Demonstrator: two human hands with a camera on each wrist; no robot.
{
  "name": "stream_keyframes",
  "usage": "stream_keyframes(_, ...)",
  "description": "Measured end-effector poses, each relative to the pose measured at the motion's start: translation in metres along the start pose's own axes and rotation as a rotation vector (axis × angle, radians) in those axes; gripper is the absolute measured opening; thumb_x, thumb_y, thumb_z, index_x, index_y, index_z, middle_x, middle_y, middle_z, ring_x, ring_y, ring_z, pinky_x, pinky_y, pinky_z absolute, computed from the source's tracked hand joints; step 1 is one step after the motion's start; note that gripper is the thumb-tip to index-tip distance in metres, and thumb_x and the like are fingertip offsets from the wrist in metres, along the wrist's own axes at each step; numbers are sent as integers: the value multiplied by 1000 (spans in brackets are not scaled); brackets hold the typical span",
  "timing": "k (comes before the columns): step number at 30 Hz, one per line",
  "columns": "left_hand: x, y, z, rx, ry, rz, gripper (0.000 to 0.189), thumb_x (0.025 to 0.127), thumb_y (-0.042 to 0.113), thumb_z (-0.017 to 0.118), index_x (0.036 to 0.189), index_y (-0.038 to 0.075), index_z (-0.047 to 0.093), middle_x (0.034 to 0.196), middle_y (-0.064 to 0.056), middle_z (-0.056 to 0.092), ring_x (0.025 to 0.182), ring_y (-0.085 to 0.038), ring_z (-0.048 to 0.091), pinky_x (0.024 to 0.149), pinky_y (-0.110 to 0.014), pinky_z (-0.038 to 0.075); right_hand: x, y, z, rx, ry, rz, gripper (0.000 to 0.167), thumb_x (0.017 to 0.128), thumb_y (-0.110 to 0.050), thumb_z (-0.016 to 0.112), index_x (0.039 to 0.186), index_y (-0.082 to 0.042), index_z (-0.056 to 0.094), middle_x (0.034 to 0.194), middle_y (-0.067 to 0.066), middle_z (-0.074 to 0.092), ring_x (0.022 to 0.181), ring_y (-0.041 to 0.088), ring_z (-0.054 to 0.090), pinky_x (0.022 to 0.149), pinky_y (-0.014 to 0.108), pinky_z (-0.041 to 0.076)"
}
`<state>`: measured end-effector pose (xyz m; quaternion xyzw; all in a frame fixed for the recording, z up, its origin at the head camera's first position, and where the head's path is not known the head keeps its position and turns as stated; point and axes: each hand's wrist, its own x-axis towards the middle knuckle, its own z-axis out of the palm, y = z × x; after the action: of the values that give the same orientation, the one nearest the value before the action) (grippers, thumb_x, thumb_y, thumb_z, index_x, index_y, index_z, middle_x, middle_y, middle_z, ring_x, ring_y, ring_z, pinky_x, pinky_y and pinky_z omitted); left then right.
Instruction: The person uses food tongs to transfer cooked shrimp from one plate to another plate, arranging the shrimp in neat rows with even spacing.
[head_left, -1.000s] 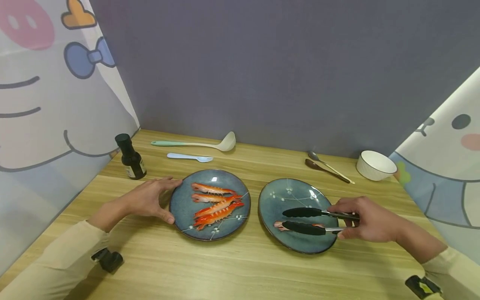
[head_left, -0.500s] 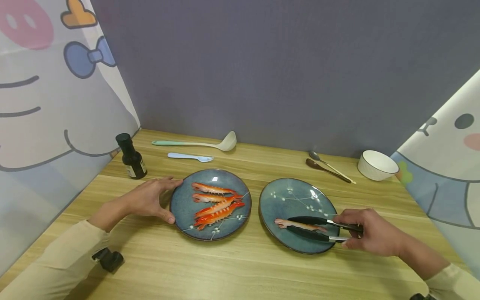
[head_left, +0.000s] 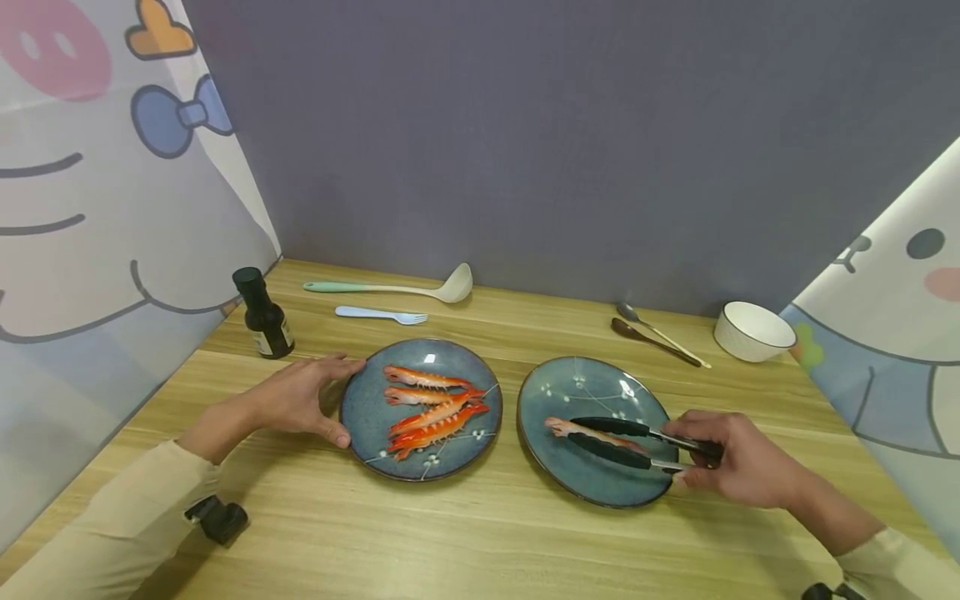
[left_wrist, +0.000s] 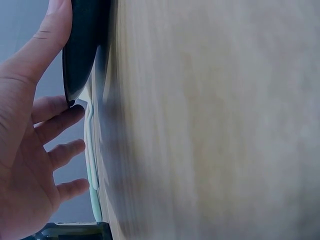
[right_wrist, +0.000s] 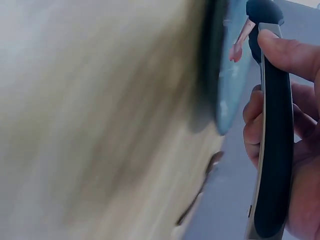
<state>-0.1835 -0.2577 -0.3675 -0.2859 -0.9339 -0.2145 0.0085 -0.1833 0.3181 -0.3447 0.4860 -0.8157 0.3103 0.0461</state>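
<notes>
My right hand [head_left: 738, 457] grips a pair of black-tipped kitchen tongs [head_left: 609, 452] over the right blue-green plate [head_left: 570, 385]. One pale pink shrimp [head_left: 557, 426] lies between the tong arms, its tail end sticking out to the left. In the right wrist view my thumb presses on the tongs' dark handle [right_wrist: 277, 150]. My left hand [head_left: 296, 398] rests at the left rim of the other blue plate [head_left: 360, 417], thumb and index finger spread along the edge. Several orange-red shrimp [head_left: 438, 417] lie side by side on that plate.
A dark sauce bottle [head_left: 264, 315] stands at the back left. Behind the plates lie a ladle [head_left: 450, 287], a light blue fork [head_left: 375, 313] and two small spoons [head_left: 637, 329]. A white bowl [head_left: 752, 333] stands at the back right, near the grey partition [head_left: 570, 150].
The tongs have come down around the single shrimp and drawn closer together, then shifted slightly up and left with the shrimp between them. My left hand keeps its place.
</notes>
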Motion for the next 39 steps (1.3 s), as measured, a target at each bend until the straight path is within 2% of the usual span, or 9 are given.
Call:
stream_keyframes(4,0,0,0,-3,0,5,111,57,60,82,135,-9,45,133,-29,47,124,-52,36,93,-64,33,25,-9,-3,-18,-2,-21,49,64,1,85,110,0,66,86,-7,56,53,2,43,49,12,36)
stream_keyframes(9,0,0,0,1,0,5,110,57,59,82,135,-9,45,133,-27,48,125,-51,36,93,-64,33,68,-25,1,-30,-67,-70,47,68,-3,83,112,-1,66,91,-9,55,53,0,41,50,12,37)
stream_keyframes(14,0,2,0,-2,0,4,110,57,59,82,135,-9,45,133,-27,48,125,-50,36,94,-63,33,107,-38,18,-55,-147,-141,45,70,-5,82,112,-3,66,91,-9,55,54,0,43,50,15,38)
stream_keyframes(19,0,2,1,1,7,3,111,57,61,81,135,-9,45,133,-27,48,125,-50,36,95,-62,33,134,-46,37,-63,-243,-133,45,72,-10,82,114,-4,67,95,-8,57,57,4,47,53,18,41)
stream_keyframes(24,-1,2,1,-4,11,-4,111,56,61,82,135,-8,46,133,-26,49,126,-49,36,95,-62,32,150,-52,54,-94,-306,-122,46,74,-14,82,116,-6,67,96,-3,60,59,-1,45,55,19,42)
stream_keyframes(30,0,4,0,-10,3,-10,112,56,62,81,136,-8,45,133,-27,47,126,-49,35,95,-62,32,159,-57,64,-135,-333,-101,48,75,-15,80,120,-5,65,93,-1,59,58,-3,43,55,20,41)
stream_keyframes(33,0,4,-1,-9,-1,-14,112,57,62,81,136,-9,45,134,-27,47,126,-50,35,95,-63,32,164,-59,68,-162,-338,-91,51,76,-17,80,123,-5,63,96,1,59,59,-1,43,57,21,41)
stream_keyframes(39,0,3,0,-26,-6,-18,112,57,62,81,136,-8,44,134,-27,47,127,-50,34,96,-64,30,165,-60,74,-165,-316,-38,59,74,-21,81,126,-4,60,105,4,59,68,8,54,62,25,44)
